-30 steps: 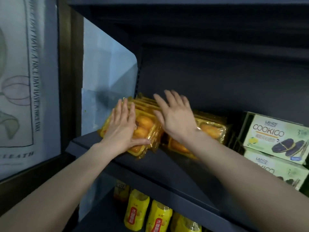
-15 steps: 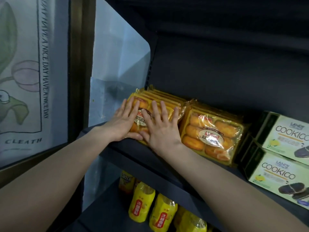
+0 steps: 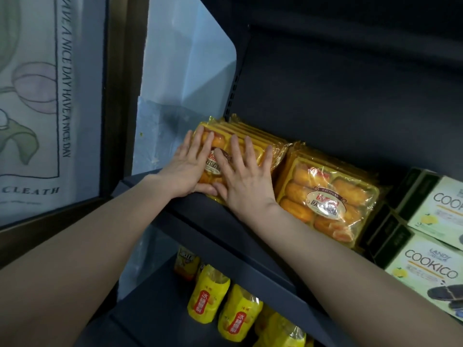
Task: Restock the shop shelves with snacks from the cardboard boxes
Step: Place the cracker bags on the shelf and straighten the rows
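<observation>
A row of yellow cellophane cake packs (image 3: 260, 136), golden oval cakes shown under an oval label, is leaned on the dark shelf (image 3: 200, 216). Its front pack is pressed by the left hand (image 3: 186, 169) and right hand (image 3: 244, 181), both flat with straight fingers and nothing gripped. Just right of the right hand a second row of packs (image 3: 328, 196) is stood, with Cookico boxes (image 3: 426, 269) beyond. Yellow bottles (image 3: 208, 299) are seen below the hands.

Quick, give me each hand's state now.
Left hand: open, fingers flat on the front cake pack.
Right hand: open, fingers flat on the same pack.
</observation>
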Demonstrator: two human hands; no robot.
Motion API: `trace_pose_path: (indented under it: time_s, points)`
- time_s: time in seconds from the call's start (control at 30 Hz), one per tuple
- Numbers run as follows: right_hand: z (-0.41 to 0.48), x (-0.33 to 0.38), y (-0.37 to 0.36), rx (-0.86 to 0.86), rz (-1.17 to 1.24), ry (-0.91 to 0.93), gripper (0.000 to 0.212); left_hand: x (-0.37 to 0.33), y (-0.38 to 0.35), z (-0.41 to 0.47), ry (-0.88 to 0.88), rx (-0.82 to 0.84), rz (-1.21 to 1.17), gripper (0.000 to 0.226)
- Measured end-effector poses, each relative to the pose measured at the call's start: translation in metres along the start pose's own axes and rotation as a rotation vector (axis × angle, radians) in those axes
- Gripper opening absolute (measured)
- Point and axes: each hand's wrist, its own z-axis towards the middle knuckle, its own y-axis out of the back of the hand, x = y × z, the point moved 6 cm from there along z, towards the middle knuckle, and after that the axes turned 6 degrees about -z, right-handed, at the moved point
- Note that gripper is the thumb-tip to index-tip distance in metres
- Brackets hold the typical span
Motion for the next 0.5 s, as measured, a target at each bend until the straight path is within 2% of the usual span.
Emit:
trace_pose_path:
  time_s: [0.1,0.13,0.17,0.3,0.4,0.5]
  points:
    - [0.009,-0.022,0.025,-0.262,0.151,-0.072,0.046,-0.002,0.005,-0.001,0.030,0.058,-0.100,0.135]
    - [0.015,-0.037,0.030,-0.320,0.205,-0.124,0.040,-0.005,0.008,0.000,0.051,0.086,-0.139,0.137]
    - [0.025,-0.054,0.031,-0.296,0.276,-0.186,0.039,-0.008,0.010,0.000,0.075,0.109,-0.172,0.139]
    - [0.074,-0.114,-0.012,0.212,0.566,-0.424,0.044,-0.020,0.005,0.005,0.151,0.136,-0.217,0.150]
    - [0.097,-0.130,-0.034,0.396,0.654,-0.463,0.044,-0.023,-0.005,0.006,0.141,0.092,-0.212,0.152]
    - [0.107,-0.126,-0.060,0.569,0.693,-0.431,0.054,-0.022,-0.008,0.004,0.110,0.041,-0.242,0.150]
